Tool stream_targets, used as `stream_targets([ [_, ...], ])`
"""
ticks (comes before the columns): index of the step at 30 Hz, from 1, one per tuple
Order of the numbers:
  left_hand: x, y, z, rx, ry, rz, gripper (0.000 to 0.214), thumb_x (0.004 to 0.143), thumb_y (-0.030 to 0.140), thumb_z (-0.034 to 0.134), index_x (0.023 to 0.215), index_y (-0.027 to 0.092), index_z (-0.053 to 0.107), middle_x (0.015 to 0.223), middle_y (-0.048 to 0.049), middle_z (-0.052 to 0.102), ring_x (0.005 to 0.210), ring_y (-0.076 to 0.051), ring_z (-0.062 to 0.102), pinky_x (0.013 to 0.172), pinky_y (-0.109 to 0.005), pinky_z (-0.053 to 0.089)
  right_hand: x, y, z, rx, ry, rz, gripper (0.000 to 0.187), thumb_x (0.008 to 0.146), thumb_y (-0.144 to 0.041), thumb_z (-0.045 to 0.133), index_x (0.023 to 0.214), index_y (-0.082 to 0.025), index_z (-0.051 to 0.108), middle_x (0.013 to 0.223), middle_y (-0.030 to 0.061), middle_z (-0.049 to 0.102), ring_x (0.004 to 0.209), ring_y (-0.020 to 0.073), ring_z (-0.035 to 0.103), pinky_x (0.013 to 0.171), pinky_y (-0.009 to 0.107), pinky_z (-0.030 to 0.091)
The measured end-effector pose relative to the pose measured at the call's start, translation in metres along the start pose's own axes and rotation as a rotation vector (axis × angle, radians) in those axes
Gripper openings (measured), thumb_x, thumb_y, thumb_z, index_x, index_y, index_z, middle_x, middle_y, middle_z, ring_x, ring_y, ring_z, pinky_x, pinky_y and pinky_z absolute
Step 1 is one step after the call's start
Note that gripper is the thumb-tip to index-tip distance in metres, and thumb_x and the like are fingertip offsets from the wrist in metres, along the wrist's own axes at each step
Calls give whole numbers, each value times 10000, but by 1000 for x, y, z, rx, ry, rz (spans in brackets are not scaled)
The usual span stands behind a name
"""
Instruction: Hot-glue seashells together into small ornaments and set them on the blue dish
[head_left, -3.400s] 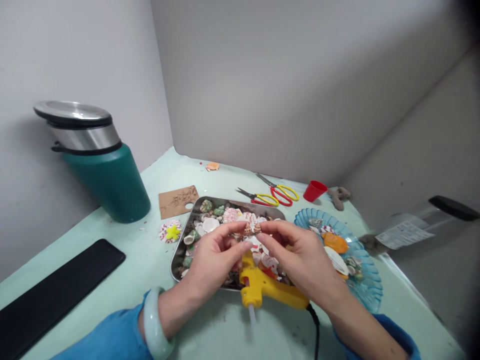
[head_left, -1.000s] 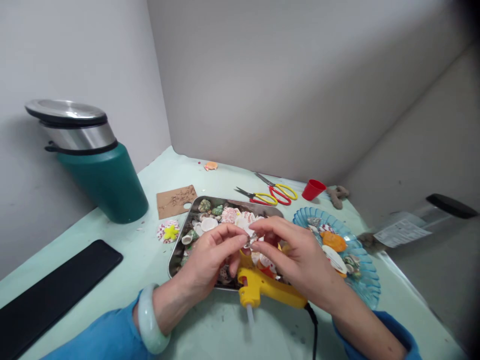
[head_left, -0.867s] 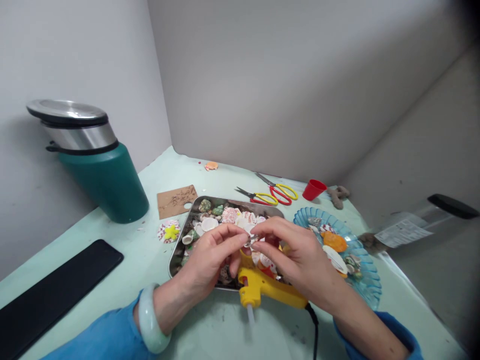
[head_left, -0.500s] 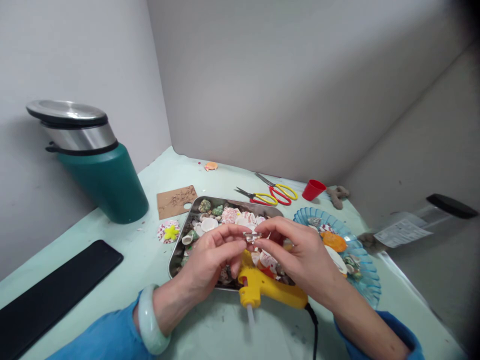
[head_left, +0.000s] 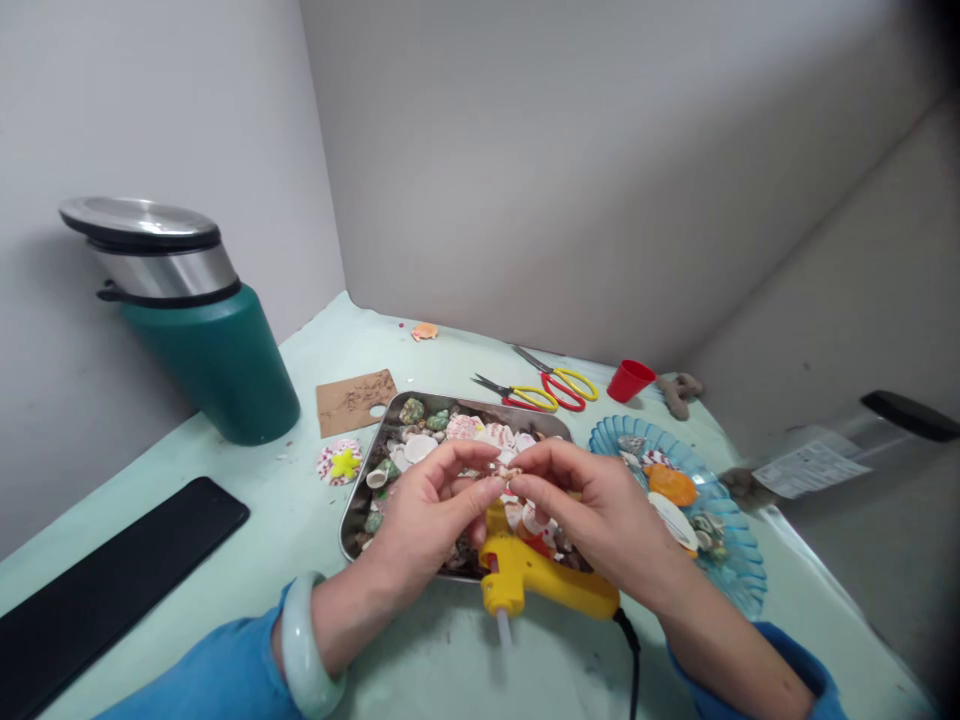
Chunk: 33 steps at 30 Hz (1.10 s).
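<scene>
My left hand (head_left: 431, 515) and my right hand (head_left: 592, 510) meet over a metal tray (head_left: 358, 505) filled with several seashells. Both pinch one small brownish shell (head_left: 508, 471) between thumb and fingertips, holding it just above the tray. A yellow glue gun (head_left: 544, 585) lies under my hands at the tray's near edge, its black cord running toward me. A pale green bangle (head_left: 304, 650) sits on my left wrist.
A blue glass plate (head_left: 739, 575) with shells stands right of the tray. Behind it lie yellow scissors (head_left: 525, 395), red scissors (head_left: 559, 385) and a red cup (head_left: 628, 380). A green steel-lidded container (head_left: 202, 330), a cardboard piece (head_left: 354, 402), a shell with yellow starfish (head_left: 341, 463) and a black pad (head_left: 112, 580) are left.
My fingertips have drawn closer together around the small shell and keep turning it slightly. The hands stay over the tray; the view has shifted a little.
</scene>
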<state>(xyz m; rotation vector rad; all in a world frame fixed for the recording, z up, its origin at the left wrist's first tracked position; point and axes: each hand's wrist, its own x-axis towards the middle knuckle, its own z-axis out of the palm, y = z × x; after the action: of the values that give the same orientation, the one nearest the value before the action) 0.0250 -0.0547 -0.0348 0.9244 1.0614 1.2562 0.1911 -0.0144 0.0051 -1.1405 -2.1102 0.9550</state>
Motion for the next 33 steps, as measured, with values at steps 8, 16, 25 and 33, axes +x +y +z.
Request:
stream_targets([
  [8,1,1,1,66,31,-37,309,755,378,693,952,146,641,449,60,505,425,-79,456,457,-190,403,-1,3,4,17,-13,76,158,880,-314,565,818,-195,648,650,-31,621,546,107,557,519,210,434],
  [16,6,-3,-3,19,-2,-45,304,790,419,672,905,138,649,447,49,520,439,-62,410,487,-178,319,0,6,5,50,-22,76,247,935,-358,491,888,-200,675,550,-49,575,485,100,540,499,209,424],
  [25,5,-1,-4,-52,-41,-57,281,809,412,655,778,134,628,437,44,502,446,-63,388,504,-191,303,1,11,8,-32,43,48,129,892,-312,567,880,-224,661,699,-38,649,563,103,532,538,218,409],
  [33,5,-2,-5,-53,-41,-63,301,806,425,660,854,128,652,441,43,507,449,-61,385,498,-189,294,-2,7,11,-80,76,57,149,896,-335,549,851,-217,627,630,-42,628,535,111,547,513,225,399],
])
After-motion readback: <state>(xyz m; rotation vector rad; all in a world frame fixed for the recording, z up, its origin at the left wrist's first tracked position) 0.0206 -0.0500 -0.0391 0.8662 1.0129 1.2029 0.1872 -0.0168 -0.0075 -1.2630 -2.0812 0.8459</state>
